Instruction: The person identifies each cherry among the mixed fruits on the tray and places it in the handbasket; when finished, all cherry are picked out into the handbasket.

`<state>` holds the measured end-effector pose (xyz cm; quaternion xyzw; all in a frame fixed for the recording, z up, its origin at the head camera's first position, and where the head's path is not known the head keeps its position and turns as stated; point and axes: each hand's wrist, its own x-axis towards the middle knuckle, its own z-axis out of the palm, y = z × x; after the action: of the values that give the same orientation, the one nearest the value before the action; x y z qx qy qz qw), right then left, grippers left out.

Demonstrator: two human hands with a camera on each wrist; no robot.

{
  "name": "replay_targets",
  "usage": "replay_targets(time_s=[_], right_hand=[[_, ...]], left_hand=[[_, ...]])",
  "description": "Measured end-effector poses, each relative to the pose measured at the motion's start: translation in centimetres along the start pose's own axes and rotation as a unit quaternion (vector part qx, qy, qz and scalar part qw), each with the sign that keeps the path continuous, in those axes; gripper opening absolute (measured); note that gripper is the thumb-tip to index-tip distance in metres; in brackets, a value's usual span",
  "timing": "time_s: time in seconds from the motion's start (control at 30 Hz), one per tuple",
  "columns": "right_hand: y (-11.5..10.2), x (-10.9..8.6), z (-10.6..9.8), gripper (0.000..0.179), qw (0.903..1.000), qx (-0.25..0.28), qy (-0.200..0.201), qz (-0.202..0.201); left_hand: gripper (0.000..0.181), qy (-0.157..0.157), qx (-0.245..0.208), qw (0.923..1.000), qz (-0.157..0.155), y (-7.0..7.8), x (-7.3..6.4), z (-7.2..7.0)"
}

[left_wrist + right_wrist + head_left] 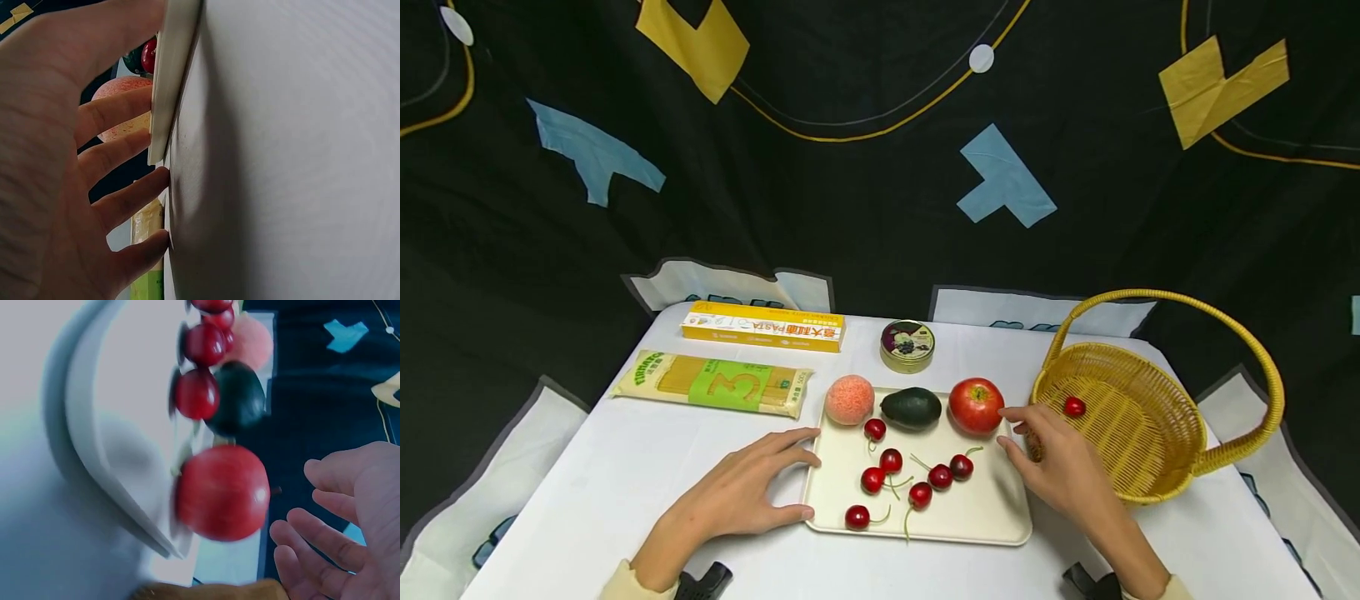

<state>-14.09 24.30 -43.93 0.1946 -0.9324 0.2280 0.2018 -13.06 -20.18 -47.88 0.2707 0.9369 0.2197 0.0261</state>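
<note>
My left hand [748,485] touches the left rim of a cream tray [988,512] with its fingers spread; in the left wrist view the fingers lie along the tray's side. On the tray lie a rough pinkish peach [850,400], a dark avocado [912,408], a red apple [976,407] and several stemmed cherries [872,480]. Beside the apple, between tray and basket, hovers my right hand [1063,458]. Its fingers are loosely bent, and the right wrist view shows a gap between them and the apple. Inside the yellow wicker basket [1161,383] is a single cherry [1074,407].
Left of the tray lie a pasta packet [730,383] with a green label and, behind it, a yellow pasta box [763,325]. A round tin [907,346] stands behind the avocado. The basket's tall handle [1240,333] arches up at the right. A black cloth hangs behind the white table.
</note>
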Motion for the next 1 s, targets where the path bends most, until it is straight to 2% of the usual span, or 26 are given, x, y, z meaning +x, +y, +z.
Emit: replay_targets(time_s=[0.3, 0.57, 0.8, 1.0], right_hand=[[-1.3, -0.8, 1.8, 0.039, 0.9981, 0.045, -0.041, -0.014], [-1.9, -1.4, 2.9, 0.037, 0.9948, 0.042, -0.092, 0.007], [-1.9, -1.5, 3.4, 0.030, 0.9947, 0.023, -0.100, 0.003], [-2.0, -1.8, 3.7, 0.026, 0.9925, 0.033, -0.117, 0.011]], left_hand=[[0.053, 0.007, 0.018, 0.9998, 0.002, 0.1, 0.1, -0.1], [0.051, 0.003, 0.034, 0.9994, 0.007, 0.2, 0.1, 0.1], [0.052, 0.010, 0.048, 0.9988, 0.008, 0.1, 0.1, 0.2], [0.052, 0.007, 0.047, 0.9988, 0.007, 0.1, 0.0, 0.4]])
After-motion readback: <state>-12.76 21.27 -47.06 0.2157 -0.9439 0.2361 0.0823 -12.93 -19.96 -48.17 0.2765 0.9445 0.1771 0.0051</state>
